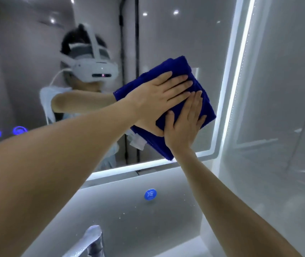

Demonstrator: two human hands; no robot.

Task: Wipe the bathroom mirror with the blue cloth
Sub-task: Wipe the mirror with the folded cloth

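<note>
A: Where's the blue cloth point(180, 70)?
B: Folded, flat against the mirror point(166, 34) near its lower right corner, just inside the lit edge strip point(235, 80).
A: And the 2 hands?
B: Left hand point(159, 93) and right hand point(185, 123) lie open-palmed, pressing it. Bare glass spreads left and above.
</note>
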